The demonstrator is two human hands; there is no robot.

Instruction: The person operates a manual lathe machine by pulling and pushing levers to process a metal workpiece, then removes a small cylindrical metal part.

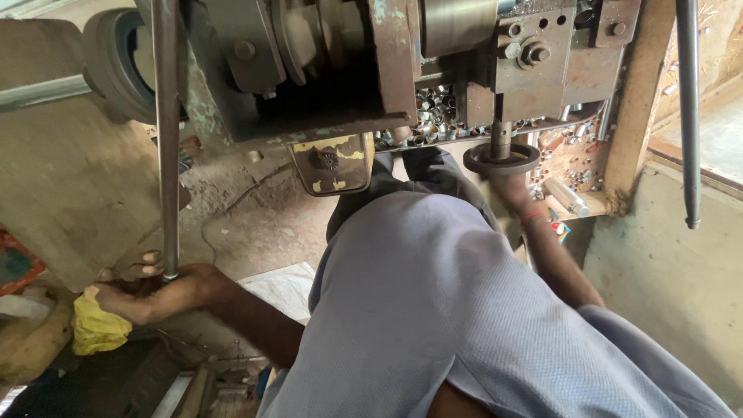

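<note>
Two hands, left hand (147, 290) gripping lever (166, 131)

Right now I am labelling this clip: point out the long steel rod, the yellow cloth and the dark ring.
long steel rod (166, 139), head view, mid shaft.
yellow cloth (97, 329), head view, crumpled middle.
dark ring (501, 159), head view, front rim.

A yellow cloth (99, 327), a pale blue-grey shirt (464, 325), a rusty brown-grey machine (402, 70), a red wristband (532, 217).
</note>
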